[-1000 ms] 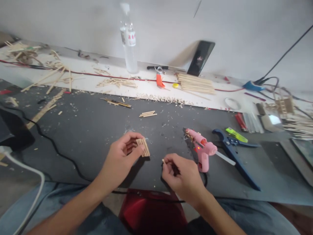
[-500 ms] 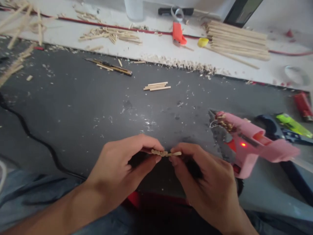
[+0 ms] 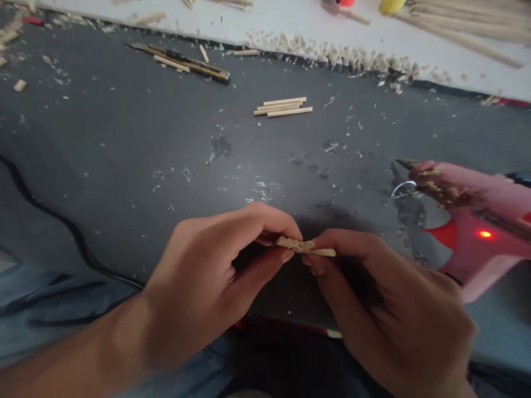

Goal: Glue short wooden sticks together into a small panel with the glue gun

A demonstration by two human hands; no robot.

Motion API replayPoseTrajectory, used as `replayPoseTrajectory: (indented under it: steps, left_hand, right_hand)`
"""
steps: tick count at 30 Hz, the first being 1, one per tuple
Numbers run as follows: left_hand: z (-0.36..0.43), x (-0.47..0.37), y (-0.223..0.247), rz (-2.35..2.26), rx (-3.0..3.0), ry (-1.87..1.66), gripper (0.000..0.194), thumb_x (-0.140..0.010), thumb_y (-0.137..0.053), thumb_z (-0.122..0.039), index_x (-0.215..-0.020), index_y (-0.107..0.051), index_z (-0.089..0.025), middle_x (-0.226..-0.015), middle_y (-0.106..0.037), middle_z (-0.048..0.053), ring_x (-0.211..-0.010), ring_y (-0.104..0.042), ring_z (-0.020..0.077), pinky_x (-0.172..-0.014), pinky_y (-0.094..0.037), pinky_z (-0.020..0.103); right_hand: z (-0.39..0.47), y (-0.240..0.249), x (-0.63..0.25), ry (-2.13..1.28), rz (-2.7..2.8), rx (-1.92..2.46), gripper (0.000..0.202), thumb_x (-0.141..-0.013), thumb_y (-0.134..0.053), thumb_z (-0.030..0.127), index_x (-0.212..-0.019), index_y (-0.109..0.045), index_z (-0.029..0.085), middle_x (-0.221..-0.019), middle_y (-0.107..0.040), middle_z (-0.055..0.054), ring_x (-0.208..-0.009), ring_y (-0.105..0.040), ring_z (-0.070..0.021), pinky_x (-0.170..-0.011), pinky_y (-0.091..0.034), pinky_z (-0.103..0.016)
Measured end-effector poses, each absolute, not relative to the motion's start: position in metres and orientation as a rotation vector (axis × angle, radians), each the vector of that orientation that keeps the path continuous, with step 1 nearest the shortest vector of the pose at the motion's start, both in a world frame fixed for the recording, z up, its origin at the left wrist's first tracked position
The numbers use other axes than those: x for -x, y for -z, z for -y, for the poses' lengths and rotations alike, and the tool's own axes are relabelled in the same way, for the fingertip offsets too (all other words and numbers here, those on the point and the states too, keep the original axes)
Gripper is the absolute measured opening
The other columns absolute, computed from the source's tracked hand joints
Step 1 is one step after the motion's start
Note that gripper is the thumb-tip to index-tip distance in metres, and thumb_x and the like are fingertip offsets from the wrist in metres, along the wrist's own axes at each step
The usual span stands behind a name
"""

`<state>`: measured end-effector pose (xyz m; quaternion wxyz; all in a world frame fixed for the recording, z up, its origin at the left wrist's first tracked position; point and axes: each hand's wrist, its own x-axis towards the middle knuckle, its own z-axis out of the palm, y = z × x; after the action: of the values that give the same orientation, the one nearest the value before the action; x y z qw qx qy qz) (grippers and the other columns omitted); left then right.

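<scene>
Between my two hands is a small row of short wooden sticks (image 3: 292,243) set side by side, seen from their ends. My left hand (image 3: 224,265) pinches the left part of the row between thumb and forefinger. In the fingertips of my right hand (image 3: 373,287) is the row's right end, where one stick (image 3: 323,252) juts out to the right; whether it is joined to the others I cannot tell. A few loose short sticks (image 3: 284,106) lie on the dark table beyond my hands. At the right stands a pink hot glue gun (image 3: 468,215) with a lit red light and residue round its nozzle.
A craft knife (image 3: 182,62) lies at the back left of the dark table (image 3: 103,143). Behind runs a white ledge (image 3: 232,25) with crumbs of wood along its edge and long sticks (image 3: 473,22) at right. A black cable (image 3: 66,221) curves along the left.
The view has moved closer and lower, so the ledge has slid up and the glue gun looks larger. Both hands still grip the sticks; the right end of the row now sits tilted.
</scene>
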<state>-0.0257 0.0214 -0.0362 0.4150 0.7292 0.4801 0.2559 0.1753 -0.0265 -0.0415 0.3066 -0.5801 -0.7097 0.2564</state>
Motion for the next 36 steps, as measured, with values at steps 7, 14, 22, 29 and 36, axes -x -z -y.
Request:
replayPoseTrajectory:
  steps: [7, 14, 22, 29, 36]
  left_hand:
    - [-0.0221, 0.0241, 0.0346, -1.17, -1.825, -0.637, 0.007, -0.1, -0.066, -0.026, -0.1, -0.072, -0.029, -0.095, -0.08, -0.006, -0.081, -0.076, 0.0116, -0.075, -0.057, 0.016]
    - [-0.0231, 0.0233, 0.0345, -1.165, -1.79, -0.652, 0.007, -0.1, -0.066, -0.023, -0.1, -0.072, -0.027, -0.094, -0.079, -0.005, -0.08, -0.075, 0.0112, -0.075, -0.057, 0.015]
    - [-0.024, 0.0228, 0.0316, -1.186, -1.739, -0.668, 0.008, -0.095, -0.07, -0.024, -0.097, -0.077, -0.027, -0.09, -0.079, -0.003, -0.075, -0.075, 0.0156, -0.075, -0.061, 0.023]
    - [-0.0232, 0.0224, 0.0324, -1.177, -1.762, -0.667, 0.008, -0.096, -0.069, -0.023, -0.099, -0.076, -0.027, -0.089, -0.079, -0.003, -0.072, -0.074, 0.0151, -0.074, -0.061, 0.023]
    - [-0.0241, 0.0218, 0.0316, -1.133, -1.756, -0.656, 0.007, -0.099, -0.065, -0.021, -0.098, -0.071, -0.025, -0.092, -0.079, -0.004, -0.081, -0.075, 0.0115, -0.075, -0.058, 0.017]
  right_hand:
    - [0.0253, 0.0416, -0.1749, -0.719, 1.88, 1.508, 0.015, -0.101, -0.057, 0.014, -0.105, -0.061, 0.028, -0.08, -0.067, 0.005, -0.066, -0.066, -0.0089, -0.068, -0.054, -0.016]
    - [0.0255, 0.0441, -0.1753, -0.669, 1.878, 1.504, 0.013, -0.102, -0.057, 0.016, -0.107, -0.063, 0.027, -0.081, -0.069, 0.005, -0.067, -0.068, -0.0092, -0.067, -0.054, -0.016]
    - [0.0266, 0.0431, -0.1751, -0.61, 1.901, 1.546, 0.01, -0.103, -0.057, 0.02, -0.104, -0.063, 0.029, -0.078, -0.07, 0.005, -0.061, -0.068, -0.0102, -0.059, -0.052, -0.019]
    - [0.0259, 0.0444, -0.1744, -0.602, 1.884, 1.539, 0.01, -0.103, -0.058, 0.022, -0.105, -0.064, 0.029, -0.076, -0.07, 0.005, -0.058, -0.068, -0.0118, -0.058, -0.053, -0.02]
    - [0.0267, 0.0462, -0.1738, -0.622, 1.87, 1.526, 0.011, -0.102, -0.059, 0.018, -0.105, -0.064, 0.027, -0.078, -0.07, 0.005, -0.063, -0.069, -0.0098, -0.064, -0.053, -0.017]
